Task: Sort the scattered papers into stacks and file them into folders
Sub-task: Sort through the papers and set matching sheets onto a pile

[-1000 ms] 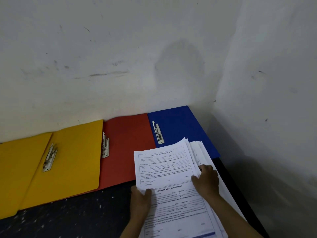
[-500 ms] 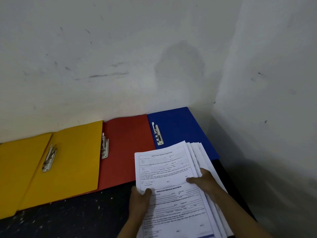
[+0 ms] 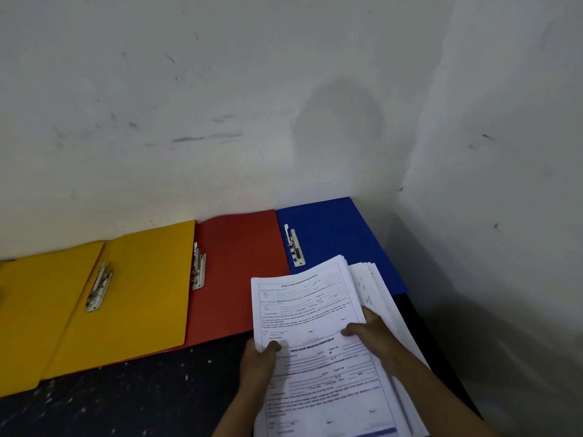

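Note:
A stack of printed white forms (image 3: 309, 313) lies at the front right of the dark table, its far corner over the blue folder (image 3: 334, 234). My left hand (image 3: 257, 362) grips the stack's left edge, thumb on the top sheet. My right hand (image 3: 370, 334) holds the top sheet's right edge, thumb on its face and fingers under it, above the fanned sheets (image 3: 375, 294) to the right. An open red folder (image 3: 239, 272) and an open yellow folder (image 3: 126, 294) lie side by side to the left, each with a metal fastener.
White walls meet in a corner behind the blue folder and close off the back and right side. The dark speckled table top (image 3: 126, 402) shows in front of the folders. The table's right edge (image 3: 441, 357) runs just beside the papers.
My right hand slid from the fanned sheets on the right onto the top sheet's right edge and took hold of it. My left hand stayed on the left edge.

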